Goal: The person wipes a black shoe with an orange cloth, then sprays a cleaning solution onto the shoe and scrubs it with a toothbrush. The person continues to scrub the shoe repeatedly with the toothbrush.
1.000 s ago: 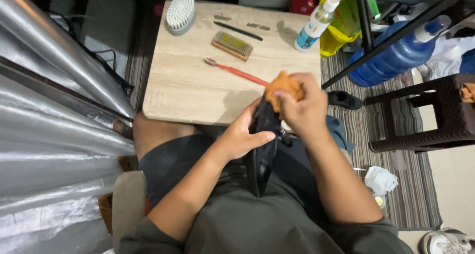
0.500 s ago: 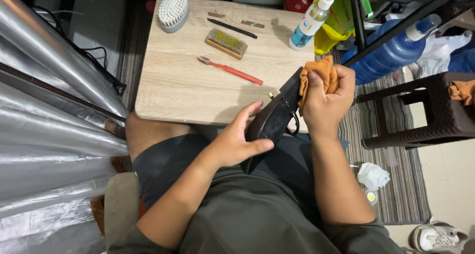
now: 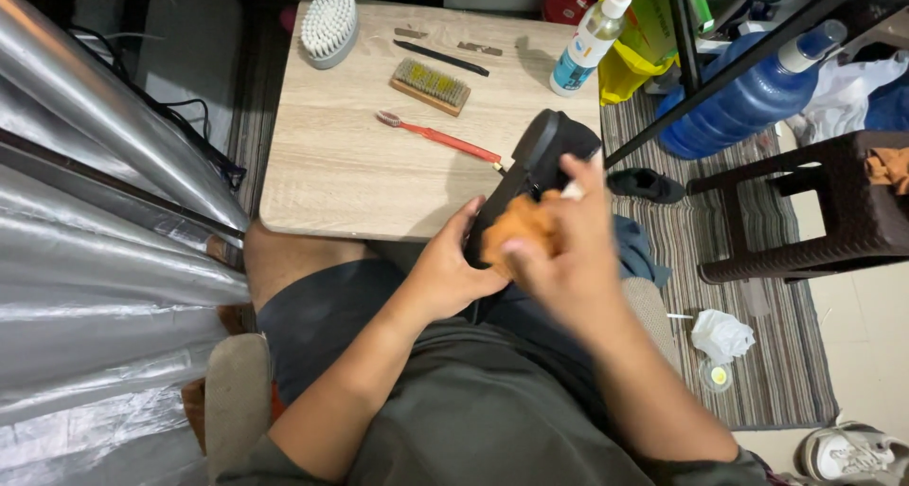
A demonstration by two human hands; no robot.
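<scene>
A: What sits nearest the camera?

B: The person's lap, in a dark green shirt and dark shorts. Just above it, the left hand (image 3: 453, 276) has its grip clamped around the lower end of a black shoe (image 3: 535, 169), fingers wrapped onto its near side.

A: And the other hand?

B: The right hand (image 3: 568, 249) is blurred. Its grip is closed on an orange cloth (image 3: 519, 228), and the cloth presses against the shoe's side. The shoe tilts from the lap toward one o'clock, its far end lying over the near right corner of the bench (image 3: 341, 164).

A: What lies on the bench beyond the shoe?

B: At about eleven o'clock from the shoe, a red toothbrush (image 3: 437, 137) lies slanted, its tip just beside the shoe. Farther on is a wooden brush with brass-coloured bristles (image 3: 432, 85), then a thin black stick (image 3: 441, 58) and two small brown pieces near the far edge. At the far left corner rests a white scrub brush (image 3: 329, 22). At the far right corner stands a spray bottle (image 3: 589, 45) with blue liquid.

A: And off the bench?

B: At three o'clock, on a striped rug (image 3: 757, 353), a second black shoe (image 3: 646, 184) lies near a dark woven stool (image 3: 833, 202). A crumpled white tissue (image 3: 721, 334) lies at four o'clock. A big blue water jug (image 3: 729, 102) is at two o'clock. Silver sheeting (image 3: 85, 259) fills the nine o'clock side.
</scene>
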